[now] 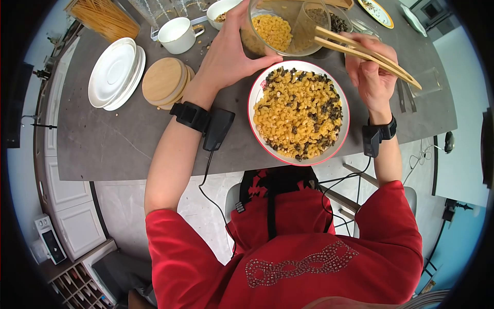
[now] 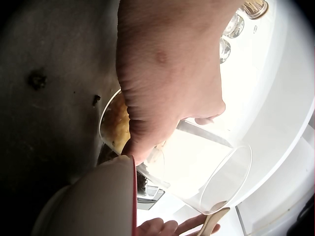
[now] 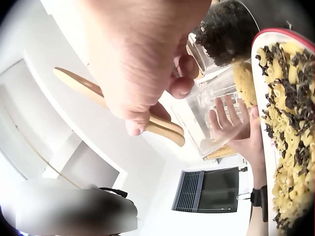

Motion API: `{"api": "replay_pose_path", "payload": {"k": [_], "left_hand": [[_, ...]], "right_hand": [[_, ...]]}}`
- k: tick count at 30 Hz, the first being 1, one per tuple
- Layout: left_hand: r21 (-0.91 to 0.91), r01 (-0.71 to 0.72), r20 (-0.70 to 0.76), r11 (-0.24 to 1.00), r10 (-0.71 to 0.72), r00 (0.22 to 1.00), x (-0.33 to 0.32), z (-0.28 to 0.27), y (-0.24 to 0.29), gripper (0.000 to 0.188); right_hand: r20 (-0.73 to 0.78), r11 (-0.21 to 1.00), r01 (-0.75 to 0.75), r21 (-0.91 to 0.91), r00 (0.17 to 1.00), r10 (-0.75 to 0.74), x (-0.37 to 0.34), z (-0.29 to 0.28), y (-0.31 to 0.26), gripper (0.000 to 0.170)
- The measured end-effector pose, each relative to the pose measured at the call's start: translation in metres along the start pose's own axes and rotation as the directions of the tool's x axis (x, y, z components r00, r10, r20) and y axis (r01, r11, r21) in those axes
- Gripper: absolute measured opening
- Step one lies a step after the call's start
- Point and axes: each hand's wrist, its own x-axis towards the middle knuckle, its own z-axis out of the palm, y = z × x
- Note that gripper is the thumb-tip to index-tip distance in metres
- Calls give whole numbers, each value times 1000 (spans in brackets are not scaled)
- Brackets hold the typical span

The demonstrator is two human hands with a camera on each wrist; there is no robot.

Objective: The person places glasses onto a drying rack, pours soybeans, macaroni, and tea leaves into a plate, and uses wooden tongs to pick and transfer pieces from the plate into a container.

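Note:
A white bowl with a red rim (image 1: 250,103) holds yellow macaroni (image 1: 293,110) mixed with small dark pieces (image 1: 332,108). My left hand (image 1: 226,59) grips a clear glass jar (image 1: 303,47) just beyond the bowl, thumb at the bowl's far rim. The jar lies tipped, its wide mouth facing the right hand, and some macaroni (image 1: 272,32) shows inside. In the right wrist view, the left fingers (image 3: 224,115) show through the glass. My right hand (image 1: 373,72) holds wooden tongs (image 1: 370,54) to the right of the jar, their two tips pointing left over its mouth.
White plates (image 1: 114,72) are stacked at the left, beside round wooden lids (image 1: 163,81) and a white cup (image 1: 176,36). Spaghetti (image 1: 103,18) stands at the far left. Another jar holds dark pieces (image 3: 229,32). A clear glass (image 1: 429,82) is near the right edge.

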Motion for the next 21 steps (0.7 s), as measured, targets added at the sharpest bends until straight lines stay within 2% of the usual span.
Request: {"api": "replay_pose_path", "payload": {"k": [3, 4, 5, 7, 8, 9, 11, 15, 19, 21], "left_hand": [[1, 22, -1, 1000, -22, 1000, 2, 1, 2, 107], [-16, 14, -4, 1000, -14, 1000, 2, 1, 2, 107], [-29, 7, -9, 1000, -7, 1000, 2, -1, 1, 107], [-5, 29, -1, 1000, -29, 1000, 2, 1, -1, 107], [16, 46, 9, 999, -46, 999, 1, 1, -1, 107], [17, 47, 11, 999, -47, 999, 1, 0, 0, 107], [-5, 9, -7, 1000, -9, 1000, 3, 0, 1, 107], [20, -4, -14, 1000, 4, 1000, 1, 0, 1, 107], [6, 42, 2, 999, -42, 999, 0, 1, 2, 107], [0, 44, -5, 999, -44, 999, 2, 0, 1, 107]], "right_hand": [[-23, 992, -89, 95, 996, 91, -3, -3, -5, 37], [17, 964, -194, 181, 981, 194, -1, -6, -14, 33], [22, 965, -189, 181, 982, 188, 3, -8, -14, 33], [232, 994, -50, -100, 970, 72, 5, -9, -12, 24], [334, 955, -30, -295, 933, 133, 8, -10, -17, 17], [333, 955, -31, -294, 934, 133, 7, -7, -18, 17], [346, 868, -187, -460, 863, 369, 5, -3, -22, 14], [397, 902, -182, -391, 851, 344, 5, 3, -19, 14], [392, 880, -223, -419, 830, 397, 6, 2, -19, 13], [404, 884, -190, -428, 834, 375, 7, 2, -18, 13]]}}
